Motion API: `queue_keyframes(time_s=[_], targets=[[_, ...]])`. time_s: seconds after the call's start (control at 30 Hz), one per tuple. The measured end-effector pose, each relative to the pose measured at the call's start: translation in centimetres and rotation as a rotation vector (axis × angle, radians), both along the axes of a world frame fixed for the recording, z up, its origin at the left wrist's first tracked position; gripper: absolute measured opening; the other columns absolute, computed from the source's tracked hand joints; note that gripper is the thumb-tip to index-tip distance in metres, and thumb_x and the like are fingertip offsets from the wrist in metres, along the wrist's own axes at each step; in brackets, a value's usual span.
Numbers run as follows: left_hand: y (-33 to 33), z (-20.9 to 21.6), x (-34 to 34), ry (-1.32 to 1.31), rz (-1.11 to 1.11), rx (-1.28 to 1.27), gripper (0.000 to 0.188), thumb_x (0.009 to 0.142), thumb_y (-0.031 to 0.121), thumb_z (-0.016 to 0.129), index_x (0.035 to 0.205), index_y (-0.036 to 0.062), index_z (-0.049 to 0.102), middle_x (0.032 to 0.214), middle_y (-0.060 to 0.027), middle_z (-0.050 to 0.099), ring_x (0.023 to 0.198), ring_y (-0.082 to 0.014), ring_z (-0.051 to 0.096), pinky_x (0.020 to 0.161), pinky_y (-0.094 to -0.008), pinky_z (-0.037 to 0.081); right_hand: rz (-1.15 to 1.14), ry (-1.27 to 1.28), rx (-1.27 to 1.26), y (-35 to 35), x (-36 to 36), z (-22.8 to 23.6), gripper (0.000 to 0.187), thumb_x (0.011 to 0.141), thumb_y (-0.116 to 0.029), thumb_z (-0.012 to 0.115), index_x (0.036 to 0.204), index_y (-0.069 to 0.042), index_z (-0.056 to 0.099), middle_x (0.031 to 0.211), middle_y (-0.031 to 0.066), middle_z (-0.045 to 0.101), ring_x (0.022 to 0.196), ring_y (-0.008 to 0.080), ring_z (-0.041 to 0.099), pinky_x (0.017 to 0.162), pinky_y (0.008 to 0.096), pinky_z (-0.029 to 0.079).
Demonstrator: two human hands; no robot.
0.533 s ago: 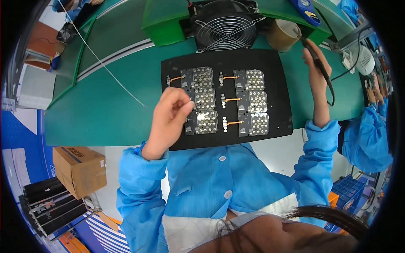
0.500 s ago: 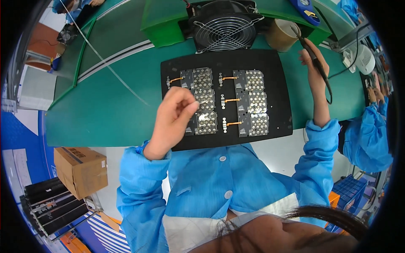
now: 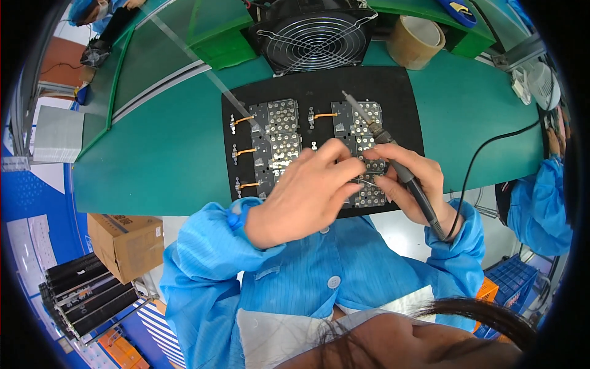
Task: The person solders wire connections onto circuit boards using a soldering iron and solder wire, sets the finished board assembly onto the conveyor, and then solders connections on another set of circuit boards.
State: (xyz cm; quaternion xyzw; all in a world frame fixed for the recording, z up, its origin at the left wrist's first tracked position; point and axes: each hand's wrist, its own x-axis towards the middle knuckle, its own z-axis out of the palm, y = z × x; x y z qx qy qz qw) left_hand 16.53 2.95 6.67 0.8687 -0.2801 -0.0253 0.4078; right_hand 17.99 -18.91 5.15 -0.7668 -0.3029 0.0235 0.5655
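On a black mat (image 3: 399, 111) lie two columns of dark circuit boards (image 3: 284, 115) dotted with round silvery parts. Orange flex cables (image 3: 246, 151) with small metal connectors stick out of their left sides. My right hand (image 3: 418, 178) holds a soldering iron (image 3: 402, 172), its tip pointing up and away to the left, while its thumb and forefinger reach toward a thin silvery wire (image 3: 367, 182). Over the lower boards, my left hand (image 3: 310, 190) is closed in a pinch at that wire. Both hands hide parts of the right column.
Behind the mat stands a black fan (image 3: 316, 46) with a wire guard. A tape roll (image 3: 418, 42) sits right of it. A pale strand (image 3: 224, 89) slants down from the upper left. The iron's black cord (image 3: 476, 150) loops right. A person in blue (image 3: 541, 203) works at far right.
My right hand has brought the soldering iron from beside the tape roll down over the right boards. My left hand has moved right to meet it, uncovering the left column's cables.
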Motion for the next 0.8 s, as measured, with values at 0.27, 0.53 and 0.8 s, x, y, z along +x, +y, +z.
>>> queue_keyframes(time_s=[0.27,0.53,0.8], targets=[[4.8,0.1,1.5,-0.060,0.249,0.058,0.013,0.074,-0.002,0.072,0.087,0.0017,0.069,0.079,-0.0077,0.055,0.071,-0.0197,0.055,0.061,-0.0299,0.044,0.049,0.130,-0.003,-1.1,2.8,-1.2,0.037,0.084,-0.004,0.068,0.120,-0.002,0.062,0.092,0.0116,0.069,0.062,0.0128,0.063,0.055,0.0249,0.053],[5.0,-0.8,2.8,-0.203,0.371,0.049,0.014,0.072,-0.007,0.071,0.084,-0.0007,0.066,0.086,-0.0071,0.051,0.071,-0.0182,0.052,0.061,-0.0280,0.043,-0.052,-0.178,-0.142,-1.7,5.5,-0.7,0.041,0.079,-0.026,0.076,0.109,0.000,0.066,0.081,0.0150,0.069,0.070,0.0239,0.070,0.060,0.0284,0.053],[4.7,-1.0,3.0,-0.204,0.366,0.026,0.011,0.073,-0.001,0.070,0.083,0.0016,0.066,0.085,-0.0092,0.052,0.074,-0.0253,0.054,0.066,-0.0352,0.045,-0.066,-0.172,-0.164,-1.2,5.7,-0.8,0.030,0.080,-0.016,0.074,0.103,0.001,0.067,0.078,0.0148,0.069,0.064,0.0223,0.068,0.058,0.0279,0.052]])
